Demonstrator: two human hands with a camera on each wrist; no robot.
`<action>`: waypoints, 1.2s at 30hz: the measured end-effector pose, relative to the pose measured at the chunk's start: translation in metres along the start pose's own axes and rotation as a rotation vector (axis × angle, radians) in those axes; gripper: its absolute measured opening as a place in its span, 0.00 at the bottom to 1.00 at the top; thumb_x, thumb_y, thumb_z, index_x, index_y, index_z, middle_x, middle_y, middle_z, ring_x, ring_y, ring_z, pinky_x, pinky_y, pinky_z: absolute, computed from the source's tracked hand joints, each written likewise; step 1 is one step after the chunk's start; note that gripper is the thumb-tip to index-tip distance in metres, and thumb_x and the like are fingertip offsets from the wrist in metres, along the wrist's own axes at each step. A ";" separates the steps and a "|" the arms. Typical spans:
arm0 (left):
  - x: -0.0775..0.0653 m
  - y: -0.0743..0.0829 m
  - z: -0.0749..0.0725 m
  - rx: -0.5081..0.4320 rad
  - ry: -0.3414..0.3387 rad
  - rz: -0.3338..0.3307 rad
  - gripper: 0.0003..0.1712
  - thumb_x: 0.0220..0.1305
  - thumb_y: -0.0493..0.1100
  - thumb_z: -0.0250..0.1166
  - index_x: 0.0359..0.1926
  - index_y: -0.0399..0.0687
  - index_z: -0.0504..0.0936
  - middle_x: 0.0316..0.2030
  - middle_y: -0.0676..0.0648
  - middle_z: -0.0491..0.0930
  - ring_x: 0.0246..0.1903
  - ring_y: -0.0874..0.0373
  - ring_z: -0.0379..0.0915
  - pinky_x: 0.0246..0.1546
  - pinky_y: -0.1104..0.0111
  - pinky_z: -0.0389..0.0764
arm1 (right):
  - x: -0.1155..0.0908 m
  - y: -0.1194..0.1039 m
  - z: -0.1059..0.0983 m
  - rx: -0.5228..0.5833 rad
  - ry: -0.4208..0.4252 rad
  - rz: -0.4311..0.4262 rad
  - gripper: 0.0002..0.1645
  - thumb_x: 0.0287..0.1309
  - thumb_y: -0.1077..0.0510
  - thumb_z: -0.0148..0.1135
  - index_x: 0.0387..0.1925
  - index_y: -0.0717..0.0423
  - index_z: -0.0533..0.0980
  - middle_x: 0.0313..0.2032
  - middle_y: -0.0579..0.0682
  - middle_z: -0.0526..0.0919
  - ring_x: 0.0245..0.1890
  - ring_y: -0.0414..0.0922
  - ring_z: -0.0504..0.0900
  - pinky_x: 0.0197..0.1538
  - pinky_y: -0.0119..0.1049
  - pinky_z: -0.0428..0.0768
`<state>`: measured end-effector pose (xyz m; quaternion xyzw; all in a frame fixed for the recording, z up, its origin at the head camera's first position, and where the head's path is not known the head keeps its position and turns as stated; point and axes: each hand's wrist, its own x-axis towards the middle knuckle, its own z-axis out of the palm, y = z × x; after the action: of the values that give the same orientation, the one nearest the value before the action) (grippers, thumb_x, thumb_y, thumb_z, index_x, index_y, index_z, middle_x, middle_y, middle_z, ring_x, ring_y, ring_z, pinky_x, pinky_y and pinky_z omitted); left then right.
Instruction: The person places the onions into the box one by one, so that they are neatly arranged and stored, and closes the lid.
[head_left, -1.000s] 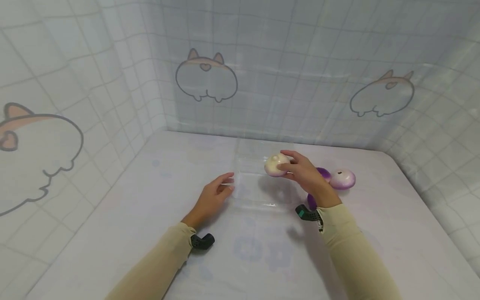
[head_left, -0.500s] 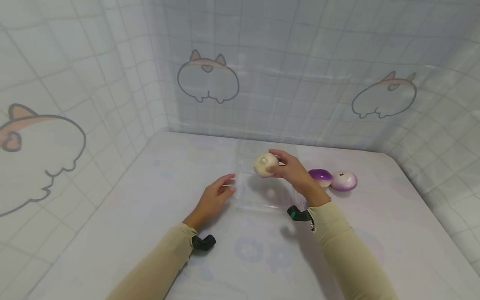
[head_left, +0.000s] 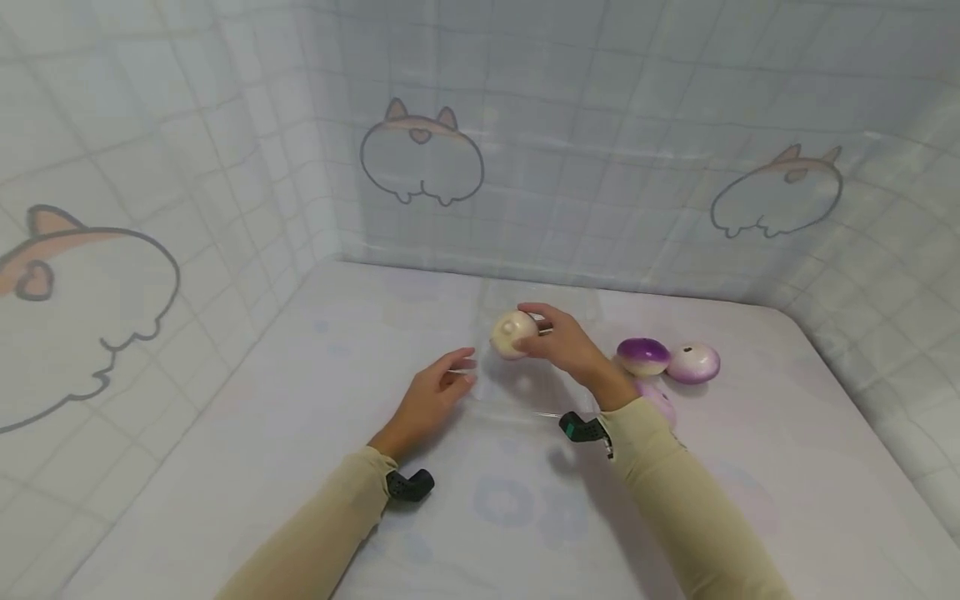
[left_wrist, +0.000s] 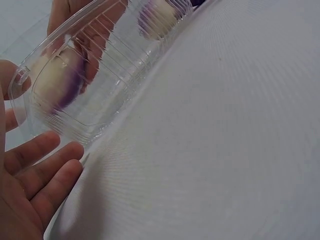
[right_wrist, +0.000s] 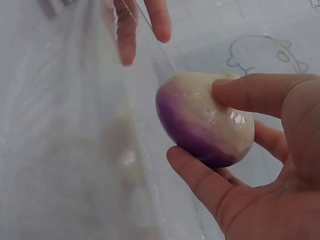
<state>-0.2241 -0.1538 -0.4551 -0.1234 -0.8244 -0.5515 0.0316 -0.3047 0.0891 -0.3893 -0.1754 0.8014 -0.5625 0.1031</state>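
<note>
My right hand (head_left: pixel 564 343) holds a round purple-and-white vegetable (head_left: pixel 513 335), like a turnip or onion, between thumb and fingers. It hangs over the left part of a clear plastic container (head_left: pixel 540 398). In the right wrist view, the thumb presses the vegetable's pale side (right_wrist: pixel 200 107) and the fingers support it from below. My left hand (head_left: pixel 431 398) is beside the container's left wall, its fingers loosely extended. The left wrist view shows its fingers (left_wrist: pixel 57 172) spread near the clear wall; whether they press on it is unclear.
Right of the container lie a dark purple-and-white piece (head_left: pixel 642 357), a pale pink-purple one (head_left: pixel 693 363) and another pinkish one (head_left: pixel 657 402), partly hidden by my right wrist. A tile-patterned curtain (head_left: pixel 585 167) stands behind the white-covered table (head_left: pixel 315 333).
My right hand has carried the vegetable leftward over the container, toward my left hand. The pieces at the right have become more visible. My left hand has stayed nearly still.
</note>
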 end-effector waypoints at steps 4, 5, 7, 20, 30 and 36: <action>-0.001 0.002 -0.002 -0.009 -0.004 0.006 0.28 0.73 0.45 0.61 0.72 0.51 0.69 0.61 0.47 0.77 0.56 0.54 0.77 0.59 0.55 0.76 | 0.002 0.002 0.006 0.006 0.006 -0.002 0.40 0.55 0.62 0.72 0.70 0.54 0.70 0.55 0.62 0.77 0.53 0.55 0.78 0.52 0.46 0.81; -0.002 0.001 -0.002 -0.011 -0.006 0.008 0.28 0.73 0.45 0.61 0.71 0.50 0.69 0.61 0.47 0.77 0.56 0.54 0.77 0.59 0.55 0.75 | 0.002 0.002 0.007 0.000 0.007 0.000 0.40 0.55 0.62 0.72 0.70 0.54 0.70 0.55 0.62 0.78 0.53 0.55 0.78 0.52 0.46 0.80; -0.002 0.002 -0.002 -0.011 -0.007 0.014 0.28 0.73 0.44 0.61 0.71 0.49 0.69 0.61 0.45 0.77 0.56 0.53 0.77 0.59 0.54 0.75 | 0.002 0.003 0.009 -0.009 0.007 0.001 0.40 0.55 0.62 0.72 0.70 0.55 0.69 0.55 0.63 0.78 0.53 0.55 0.79 0.53 0.46 0.80; -0.001 -0.001 -0.002 -0.004 0.002 0.021 0.27 0.73 0.46 0.61 0.71 0.52 0.70 0.60 0.46 0.78 0.54 0.55 0.79 0.56 0.57 0.77 | 0.000 0.002 0.020 -0.147 0.032 0.056 0.37 0.52 0.58 0.74 0.65 0.54 0.72 0.52 0.61 0.80 0.49 0.53 0.80 0.50 0.46 0.80; -0.004 -0.004 -0.003 -0.013 -0.009 0.013 0.28 0.74 0.49 0.61 0.71 0.53 0.70 0.60 0.47 0.78 0.55 0.54 0.78 0.57 0.57 0.77 | -0.001 0.007 0.028 -0.185 0.033 0.101 0.37 0.51 0.59 0.74 0.63 0.54 0.72 0.51 0.61 0.81 0.50 0.53 0.80 0.54 0.48 0.78; -0.005 -0.006 -0.008 -0.010 -0.001 0.014 0.27 0.73 0.48 0.61 0.70 0.54 0.70 0.59 0.47 0.79 0.55 0.55 0.78 0.58 0.57 0.77 | 0.001 0.008 0.032 -0.141 0.027 0.091 0.38 0.49 0.61 0.74 0.63 0.56 0.71 0.48 0.62 0.81 0.46 0.53 0.80 0.50 0.44 0.79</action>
<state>-0.2210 -0.1641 -0.4588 -0.1298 -0.8207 -0.5553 0.0345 -0.2953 0.0630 -0.4079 -0.1381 0.8475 -0.5016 0.1052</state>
